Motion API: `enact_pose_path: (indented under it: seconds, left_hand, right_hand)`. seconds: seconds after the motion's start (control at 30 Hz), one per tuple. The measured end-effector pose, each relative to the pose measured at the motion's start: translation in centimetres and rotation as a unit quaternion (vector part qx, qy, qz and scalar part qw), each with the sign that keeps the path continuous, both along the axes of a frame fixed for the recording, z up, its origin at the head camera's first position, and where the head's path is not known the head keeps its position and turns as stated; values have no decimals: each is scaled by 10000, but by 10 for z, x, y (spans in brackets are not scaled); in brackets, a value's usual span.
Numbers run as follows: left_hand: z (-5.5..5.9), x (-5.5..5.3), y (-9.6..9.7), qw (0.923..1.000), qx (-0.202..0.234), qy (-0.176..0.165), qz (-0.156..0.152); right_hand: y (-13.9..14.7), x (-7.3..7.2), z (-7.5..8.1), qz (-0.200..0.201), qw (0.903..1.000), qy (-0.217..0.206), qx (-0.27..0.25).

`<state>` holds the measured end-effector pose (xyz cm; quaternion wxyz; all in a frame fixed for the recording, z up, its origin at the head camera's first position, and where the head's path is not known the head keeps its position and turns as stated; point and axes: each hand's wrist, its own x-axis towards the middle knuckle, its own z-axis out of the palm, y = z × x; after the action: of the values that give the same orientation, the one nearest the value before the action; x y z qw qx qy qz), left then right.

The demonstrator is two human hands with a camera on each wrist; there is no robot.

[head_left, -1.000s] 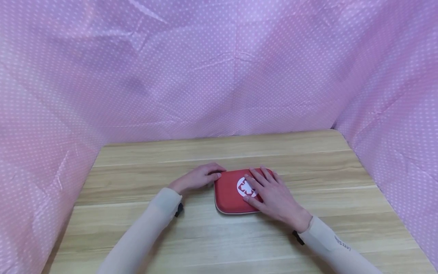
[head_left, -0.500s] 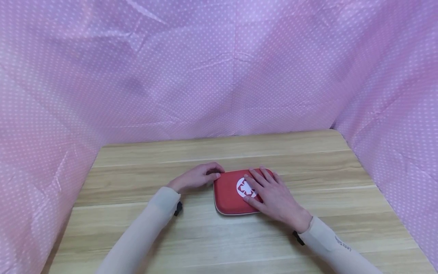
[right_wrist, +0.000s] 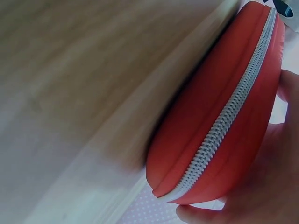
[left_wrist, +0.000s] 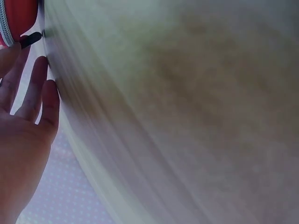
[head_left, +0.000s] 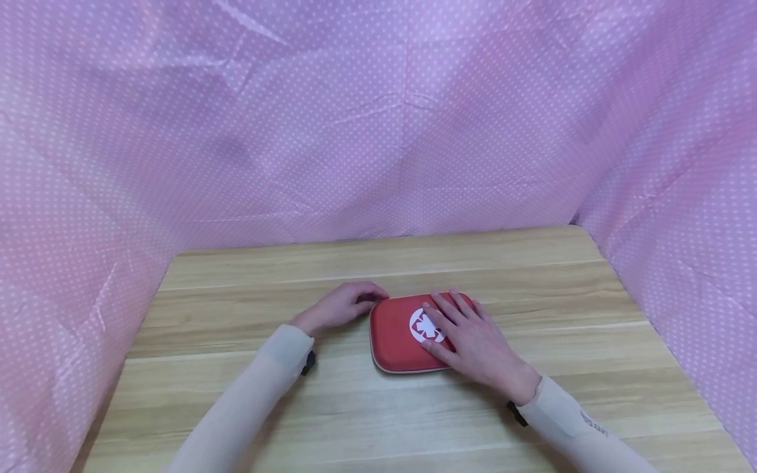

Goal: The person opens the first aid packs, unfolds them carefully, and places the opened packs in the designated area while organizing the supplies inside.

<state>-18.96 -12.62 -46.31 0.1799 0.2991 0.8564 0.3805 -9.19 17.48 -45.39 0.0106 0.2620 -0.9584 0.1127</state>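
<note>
A red zippered first-aid case (head_left: 396, 335) with a white round emblem (head_left: 426, 325) lies on the table. My left hand (head_left: 340, 305) is at its far left corner. In the left wrist view, the thumb and a finger of that hand pinch a black zipper pull (left_wrist: 31, 40) beside the silver zipper (left_wrist: 5, 25); the other fingers extend loosely. My right hand (head_left: 479, 341) rests on the right part of the lid, fingers spread, covering part of the emblem. The right wrist view shows the closed silver zipper teeth (right_wrist: 217, 133) along the case's side.
The wood-grain table (head_left: 378, 420) spreads around the case on every side. Pink polka-dot cloth (head_left: 378, 131) hangs behind the table and at both sides. A dark strap piece shows under each sleeve cuff (head_left: 286, 345).
My left thumb has drawn back a little from the top of the case's corner to its side. The right hand and the case have stayed nearly in place.
</note>
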Motion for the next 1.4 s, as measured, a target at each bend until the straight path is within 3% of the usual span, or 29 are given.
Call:
enact_pose_path:
  seconds: [0.57,0.77,0.9,1.4]
  left_hand:
    - [-4,-4,20,9985,-186,98,504]
    - [-2,-10,19,9981,-189,445,378]
    - [1,-11,18,9981,-233,472,326]
    - [9,-2,11,9899,-881,1074,295]
  right_hand:
    - [12,2,1,-62,9999,-92,-30]
    - [13,1,-2,-64,9999,-59,-59]
    - [14,1,-4,-81,9999,-85,-66]
    - [12,2,-2,-166,9996,-229,-5]
